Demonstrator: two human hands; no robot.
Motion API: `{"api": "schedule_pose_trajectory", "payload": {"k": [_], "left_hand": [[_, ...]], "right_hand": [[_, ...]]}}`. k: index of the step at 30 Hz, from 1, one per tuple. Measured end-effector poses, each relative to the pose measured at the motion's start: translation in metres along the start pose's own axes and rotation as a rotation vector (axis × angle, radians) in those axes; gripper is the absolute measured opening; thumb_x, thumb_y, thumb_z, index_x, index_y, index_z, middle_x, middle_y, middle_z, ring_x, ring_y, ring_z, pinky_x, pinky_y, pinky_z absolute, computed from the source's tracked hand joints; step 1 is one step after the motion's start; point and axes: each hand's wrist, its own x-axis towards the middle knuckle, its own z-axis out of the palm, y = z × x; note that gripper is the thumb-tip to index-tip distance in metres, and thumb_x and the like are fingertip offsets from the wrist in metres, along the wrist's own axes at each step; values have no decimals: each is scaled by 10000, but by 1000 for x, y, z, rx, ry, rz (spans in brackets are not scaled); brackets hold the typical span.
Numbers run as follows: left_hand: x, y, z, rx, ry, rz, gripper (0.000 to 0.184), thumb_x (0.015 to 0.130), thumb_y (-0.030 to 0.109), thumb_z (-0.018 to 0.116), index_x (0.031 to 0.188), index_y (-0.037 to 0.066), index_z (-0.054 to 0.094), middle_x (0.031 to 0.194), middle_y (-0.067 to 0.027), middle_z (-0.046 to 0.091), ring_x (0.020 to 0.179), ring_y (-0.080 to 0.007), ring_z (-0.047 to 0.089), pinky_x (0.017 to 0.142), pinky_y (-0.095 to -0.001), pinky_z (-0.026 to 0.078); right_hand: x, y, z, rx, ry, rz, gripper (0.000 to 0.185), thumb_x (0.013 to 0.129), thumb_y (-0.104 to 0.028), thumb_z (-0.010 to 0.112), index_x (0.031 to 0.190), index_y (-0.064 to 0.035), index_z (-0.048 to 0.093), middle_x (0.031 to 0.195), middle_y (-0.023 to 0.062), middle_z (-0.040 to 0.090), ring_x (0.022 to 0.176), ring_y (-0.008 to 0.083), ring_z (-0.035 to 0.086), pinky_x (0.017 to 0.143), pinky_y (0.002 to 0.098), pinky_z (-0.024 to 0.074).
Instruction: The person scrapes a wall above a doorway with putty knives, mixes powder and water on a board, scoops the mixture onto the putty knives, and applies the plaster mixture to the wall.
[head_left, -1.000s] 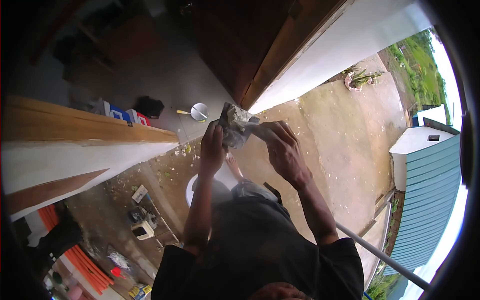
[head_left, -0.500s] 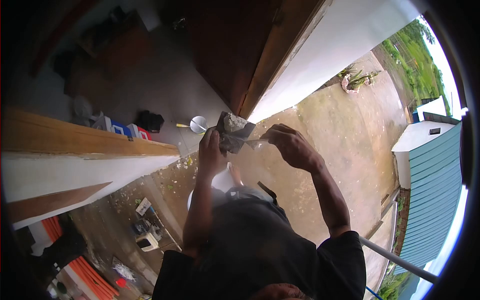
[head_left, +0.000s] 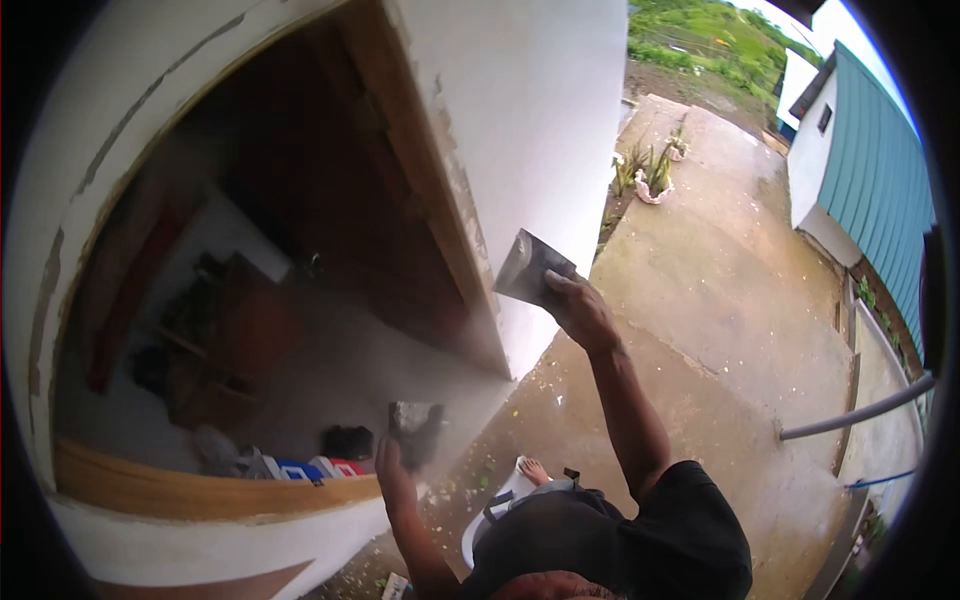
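In my left hand [head_left: 394,474] is a dark flat plate [head_left: 418,440] with whitish paste [head_left: 412,409] along its upper edge, held low in front of the doorway. My right hand [head_left: 583,312] grips a dark, flat rectangular blade [head_left: 537,268], raised beside the white wall [head_left: 520,130] to the right of the door frame. Whether the blade touches the wall I cannot tell. The two hands are well apart.
A wooden door frame [head_left: 425,170] surrounds a dim room holding blue and red boxes [head_left: 300,470]. Under me is a white object [head_left: 487,510] by a bare foot [head_left: 535,471]. A concrete path [head_left: 720,270], potted plants [head_left: 655,182] and a grey pipe [head_left: 860,412] lie to the right.
The view has swung up toward the door frame and wall. My hands, earlier close together over the plate, have parted; my right hand has lifted the blade toward the wall.
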Motion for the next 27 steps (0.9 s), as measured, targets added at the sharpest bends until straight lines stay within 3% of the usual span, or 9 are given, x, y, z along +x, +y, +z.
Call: {"api": "schedule_pose_trajectory", "payload": {"k": [2,4,7,10,12,15,16,21,27], "left_hand": [[-12,10,1,-144,110,-150,582,1017,404,494,1458,28,442,1434,-150,485,1312,-277,473,1034,-401,409],[-6,0,-17,-115,109,-140,614,1011,411,504,1499,57,389,1469,-143,448,1317,-265,472,1030,-416,414],[-10,0,-28,-144,174,-105,606,1011,409,507,1485,47,403,1420,-136,471,1275,-254,493,968,-409,462],[-20,9,-34,-174,116,-80,575,1015,398,498,1460,40,427,1280,-106,538,1122,-216,557,812,-363,505],[-16,-14,-47,-192,144,-33,536,1013,390,499,1420,43,464,1182,-76,561,1007,-180,566,720,-322,484],[-19,-25,-48,-290,210,-56,479,1009,370,505,1368,51,506,1101,-47,579,936,-155,564,663,-299,459],[-23,-25,-50,-332,232,-83,461,1008,362,507,1351,55,518,1085,-40,583,929,-152,561,658,-297,452],[-17,-54,-65,-341,144,-2,420,1004,339,517,1313,55,539,1123,-59,573,988,-197,562,682,-335,474],[-12,-15,-43,-221,191,-6,513,1013,364,497,1395,22,476,1239,-96,535,1059,-220,553,733,-368,504]], "right_hand": [[47,-26,-3,-187,190,-194,401,959,-109,566,1321,62,542,1214,140,640,1120,239,613,1029,379,463],[99,-71,26,-419,53,-465,385,957,-119,526,1289,72,568,1159,110,668,1078,175,608,995,288,442],[162,-146,102,-968,176,-1047,323,959,-92,497,1221,54,617,1093,169,690,991,241,657,922,335,489],[216,-201,172,-979,102,-1501,292,932,-19,516,1197,25,631,1155,192,664,1049,418,623,939,402,499],[269,-227,195,-1061,75,-1573,466,880,75,393,1323,43,531,1328,276,568,1219,428,558,1051,449,473],[302,-201,207,-1142,195,-1810,399,856,60,497,1229,-22,612,1236,147,627,1158,365,580,978,456,480],[305,-182,203,-1115,208,-1905,430,849,58,509,1260,-29,602,1272,170,614,1170,368,574,987,441,491],[256,-156,165,-1189,73,-1734,379,887,88,457,1216,-3,621,1210,187,638,1151,358,583,977,460,483],[306,-256,213,-1126,257,-1588,452,868,79,380,1274,36,576,1273,262,612,1150,432,601,1016,461,494]]}}
